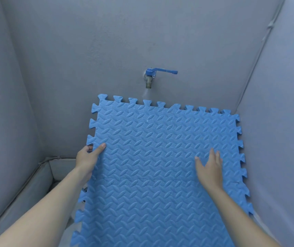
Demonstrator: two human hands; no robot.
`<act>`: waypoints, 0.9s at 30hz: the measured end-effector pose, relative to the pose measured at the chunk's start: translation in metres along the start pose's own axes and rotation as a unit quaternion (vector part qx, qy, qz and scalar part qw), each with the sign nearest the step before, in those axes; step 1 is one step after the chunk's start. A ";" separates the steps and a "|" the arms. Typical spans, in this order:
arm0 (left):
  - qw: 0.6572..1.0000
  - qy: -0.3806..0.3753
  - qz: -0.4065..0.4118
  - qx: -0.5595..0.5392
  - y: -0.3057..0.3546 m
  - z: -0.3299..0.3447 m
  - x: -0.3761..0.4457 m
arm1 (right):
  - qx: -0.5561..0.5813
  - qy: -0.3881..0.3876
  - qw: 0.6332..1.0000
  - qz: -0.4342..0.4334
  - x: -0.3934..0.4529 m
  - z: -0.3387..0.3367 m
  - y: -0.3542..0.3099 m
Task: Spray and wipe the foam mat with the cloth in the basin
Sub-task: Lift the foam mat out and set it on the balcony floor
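A blue foam mat [151, 157] with puzzle-cut edges and a raised leaf pattern leans tilted against the grey back wall, its top edge just under the tap. My left hand [87, 157] grips the mat's left edge, thumb on the front face and fingers curled behind. My right hand [209, 166] lies flat on the mat's right half with fingers straight and spread. No cloth or spray bottle is visible; the mat hides what lies under it.
A brass tap with a blue lever handle [153, 75] juts from the back wall [124, 41] above the mat. Grey walls close in on the left and right. A low grey ledge [26, 189] runs along the lower left.
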State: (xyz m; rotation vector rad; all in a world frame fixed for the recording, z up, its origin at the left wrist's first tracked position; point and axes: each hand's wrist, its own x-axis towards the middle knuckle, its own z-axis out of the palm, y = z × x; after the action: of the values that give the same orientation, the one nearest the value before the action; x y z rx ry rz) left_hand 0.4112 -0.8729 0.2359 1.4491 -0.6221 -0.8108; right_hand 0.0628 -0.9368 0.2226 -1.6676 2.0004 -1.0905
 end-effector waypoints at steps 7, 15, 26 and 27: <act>1.000 -0.014 -0.010 0.004 -0.003 -0.003 0.002 | -0.106 0.010 0.993 0.046 0.027 0.019 -0.018; 1.000 -0.002 -0.016 -0.014 -0.009 -0.003 0.013 | -0.287 -0.179 0.752 -0.566 -0.073 0.145 -0.204; 0.999 -0.035 -0.010 -0.004 -0.013 -0.008 0.009 | -0.222 -0.028 0.854 -0.471 -0.060 0.156 -0.139; 0.999 -0.034 -0.008 0.002 -0.014 -0.008 0.007 | -0.245 -0.062 0.791 -0.557 -0.065 0.156 -0.127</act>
State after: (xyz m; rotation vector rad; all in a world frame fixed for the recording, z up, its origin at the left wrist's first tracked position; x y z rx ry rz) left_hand 0.4201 -0.8724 0.2211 1.4375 -0.6644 -0.8738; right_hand 0.2722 -0.9340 0.1969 -3.2703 1.1174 -0.6538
